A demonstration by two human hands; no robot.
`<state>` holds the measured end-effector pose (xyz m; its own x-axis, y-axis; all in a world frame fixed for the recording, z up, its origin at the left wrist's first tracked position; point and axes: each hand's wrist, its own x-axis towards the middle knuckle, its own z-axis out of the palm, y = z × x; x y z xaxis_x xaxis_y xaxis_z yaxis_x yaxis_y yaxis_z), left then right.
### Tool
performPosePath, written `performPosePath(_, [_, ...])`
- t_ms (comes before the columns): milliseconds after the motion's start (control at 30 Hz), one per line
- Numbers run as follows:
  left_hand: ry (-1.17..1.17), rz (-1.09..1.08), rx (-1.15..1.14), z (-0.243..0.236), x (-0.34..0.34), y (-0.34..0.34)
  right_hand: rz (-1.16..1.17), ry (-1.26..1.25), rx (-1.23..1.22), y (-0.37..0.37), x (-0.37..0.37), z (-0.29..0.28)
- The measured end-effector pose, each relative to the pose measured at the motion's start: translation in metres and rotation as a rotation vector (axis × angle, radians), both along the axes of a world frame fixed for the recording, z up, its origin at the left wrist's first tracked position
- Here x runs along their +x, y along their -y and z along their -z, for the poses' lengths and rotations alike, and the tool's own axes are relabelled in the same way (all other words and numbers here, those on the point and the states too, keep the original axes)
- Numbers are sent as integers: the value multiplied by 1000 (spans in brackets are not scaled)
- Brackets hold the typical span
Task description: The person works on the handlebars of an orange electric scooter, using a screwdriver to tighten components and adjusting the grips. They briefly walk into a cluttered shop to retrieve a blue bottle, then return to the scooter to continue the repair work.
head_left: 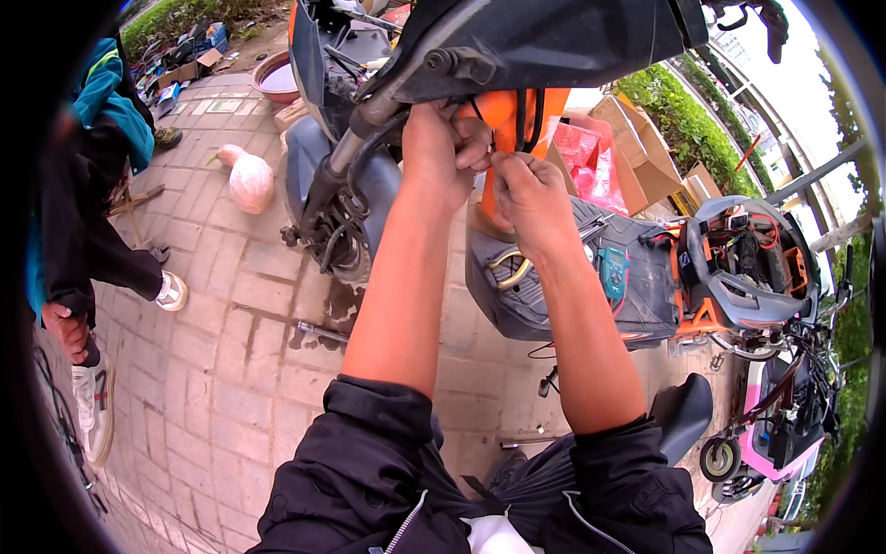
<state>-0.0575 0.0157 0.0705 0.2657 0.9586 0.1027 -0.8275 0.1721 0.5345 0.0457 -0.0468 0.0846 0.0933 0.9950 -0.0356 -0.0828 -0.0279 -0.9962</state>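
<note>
at the far middle, the left hand and right hand sit close together, fingers curled, though i cannot tell what they pinch, just beside an orange panel and black cables under a dark body panel.

Scooter: centre to right, fork at its left end | Meter: on footboard | Cardboard box: behind footboard | Pumpkin: on paving, left of fork | Basin: behind pumpkin, to its right | Tool: on paving, before fork | Person: left of pumpkin
</note>
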Motion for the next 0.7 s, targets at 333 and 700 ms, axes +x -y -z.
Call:
performPosePath(333, [-126, -111, -132, -7, 6, 7, 28, 373, 96, -13, 9, 6])
performPosePath(700, [-173, -99, -82, -6, -1, 7, 121, 772, 205, -15, 22, 24])
